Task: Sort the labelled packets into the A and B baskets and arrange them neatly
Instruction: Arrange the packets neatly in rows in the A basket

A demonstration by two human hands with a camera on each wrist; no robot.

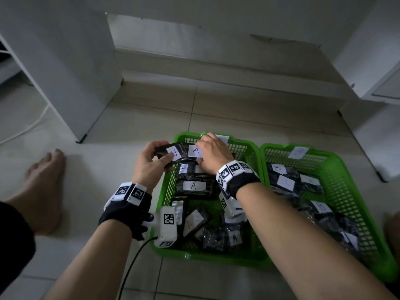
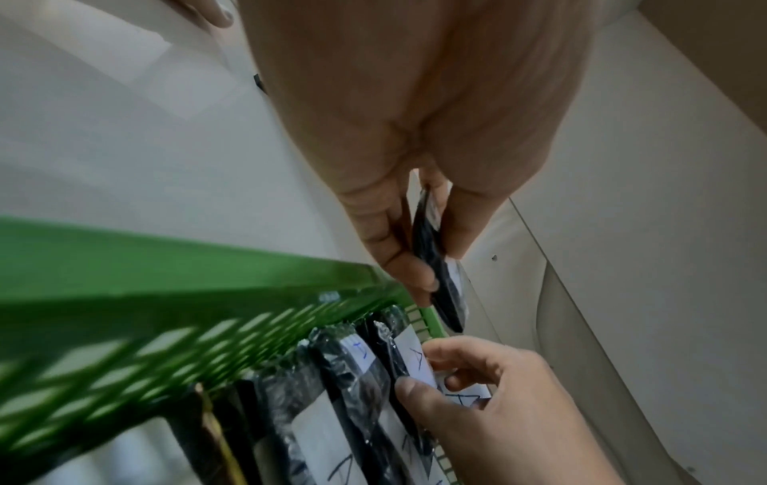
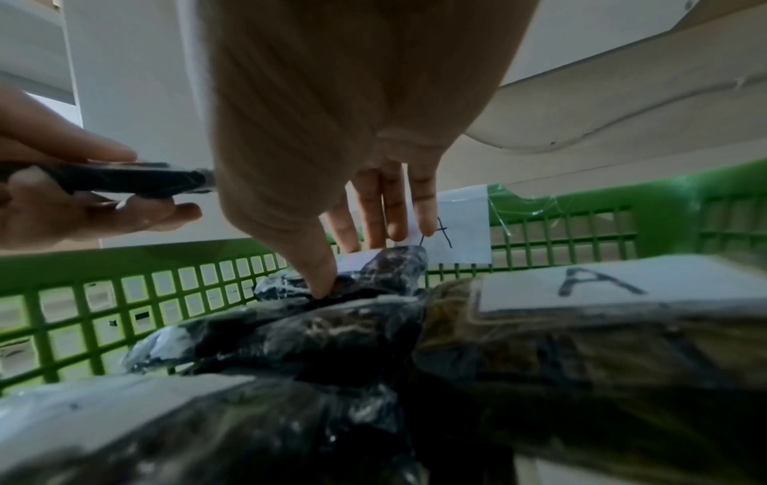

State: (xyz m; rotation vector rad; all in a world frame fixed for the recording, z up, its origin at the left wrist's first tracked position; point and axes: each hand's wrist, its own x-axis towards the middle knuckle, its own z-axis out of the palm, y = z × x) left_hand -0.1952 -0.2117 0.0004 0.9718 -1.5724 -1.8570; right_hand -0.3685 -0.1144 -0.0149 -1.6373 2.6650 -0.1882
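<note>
1. Two green baskets side by side on the tiled floor in the lower half of the head view: A basket at centre, B basket to its right, rims touching.
2. Left hand just left of centre, at the A basket's far-left corner — thumb and fingers pinched round one held packet, black with a white label, raised over the rim and partly above the packets inside.
3. Same held packet seen edge-on at centre of the left wrist view, thumb on one face, fingers on the other, just above the basket's corner.
4. Right hand immediately right of the held packet, inside the far end of the A basket; fingers mostly straight, reaching down behind the back packet, thumb on its near side.
5. In the right wrist view, thumb tip pressed into crinkled black wrap at centre, straight fingertips beyond it in front of the basket's A tag — grip or mere touch, cannot tell.
6. Row of A packets stacked in the far half of the A basket; others loose and tilted in the near half.
7. B packets spread through the B basket, right of frame.
8. Bare foot on the floor at far left.
</note>
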